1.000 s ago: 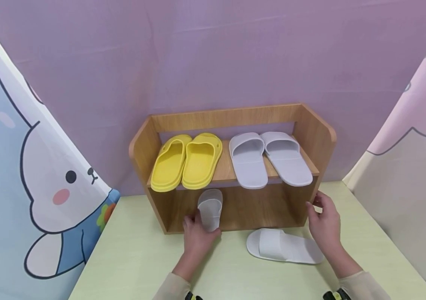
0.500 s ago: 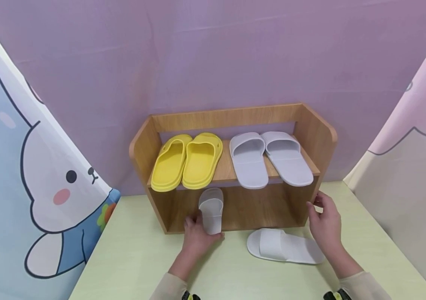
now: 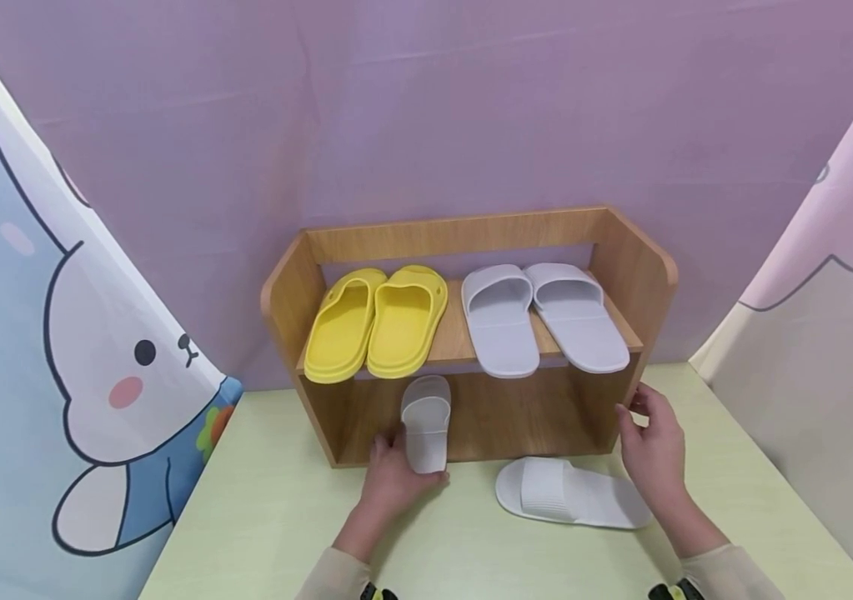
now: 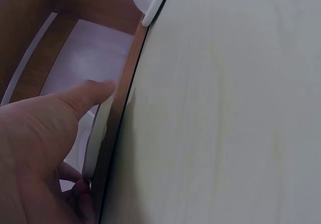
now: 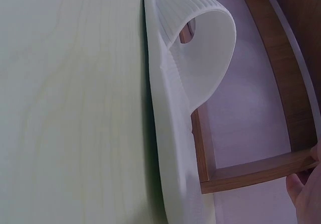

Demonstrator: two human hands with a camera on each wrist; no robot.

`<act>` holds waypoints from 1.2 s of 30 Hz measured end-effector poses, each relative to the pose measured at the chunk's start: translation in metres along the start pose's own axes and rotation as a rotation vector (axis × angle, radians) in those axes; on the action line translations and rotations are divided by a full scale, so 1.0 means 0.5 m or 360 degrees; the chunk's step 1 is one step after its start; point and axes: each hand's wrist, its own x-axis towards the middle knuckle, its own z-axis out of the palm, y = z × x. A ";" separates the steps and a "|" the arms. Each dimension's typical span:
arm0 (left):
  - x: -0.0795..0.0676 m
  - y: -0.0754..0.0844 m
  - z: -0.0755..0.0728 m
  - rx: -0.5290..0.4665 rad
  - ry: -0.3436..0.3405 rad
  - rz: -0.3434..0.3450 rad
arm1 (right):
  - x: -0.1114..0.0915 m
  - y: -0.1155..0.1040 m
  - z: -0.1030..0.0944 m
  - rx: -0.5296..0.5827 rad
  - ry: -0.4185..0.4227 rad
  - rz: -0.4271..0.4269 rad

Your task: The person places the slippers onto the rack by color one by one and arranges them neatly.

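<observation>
At the lower left of the wooden shoe rack (image 3: 524,417), my left hand (image 3: 393,481) holds a light grey-white slipper (image 3: 426,437) by its heel end. The thumb lies along the heel and the curled fingers are at its left side, as the left wrist view shows. That slipper stands toe inward on the bottom shelf, its heel reaching the front edge. My right hand (image 3: 653,442) grips the front edge of the rack's right side panel with thumb and fingers. A white slipper with a ribbed strap (image 3: 546,490) lies sideways on the table before the rack, close to the right wrist.
A yellow pair of clogs (image 3: 399,329) fills the left of the upper shelf. Pale lilac slides (image 3: 504,333) occupy its right, heels overhanging the front. Behind the rack hangs a purple cloth (image 3: 434,108), and printed cartoon panels flank the pale table (image 3: 276,517).
The left hand and its slipper have shifted slightly right and toward the front, so more of the heel shows. My right hand stays at the side panel.
</observation>
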 end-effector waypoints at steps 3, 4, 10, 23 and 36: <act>-0.002 0.004 0.004 0.0021 0.0045 0.0009 | 0.000 0.000 0.000 0.0001 -0.0001 0.0003; -0.002 0.004 0.005 0.0026 0.0055 0.0007 | 0.000 0.000 -0.001 -0.0001 -0.0003 0.0006; -0.003 0.003 0.009 0.0036 0.0099 0.0028 | 0.000 -0.002 -0.002 -0.0014 -0.0003 0.0021; -0.006 -0.002 0.004 0.0018 0.0126 0.0048 | 0.000 0.001 0.002 -0.0037 0.0025 -0.0028; -0.017 -0.021 -0.022 -0.0039 0.0206 0.0145 | -0.001 -0.001 0.001 -0.0030 0.0022 -0.0023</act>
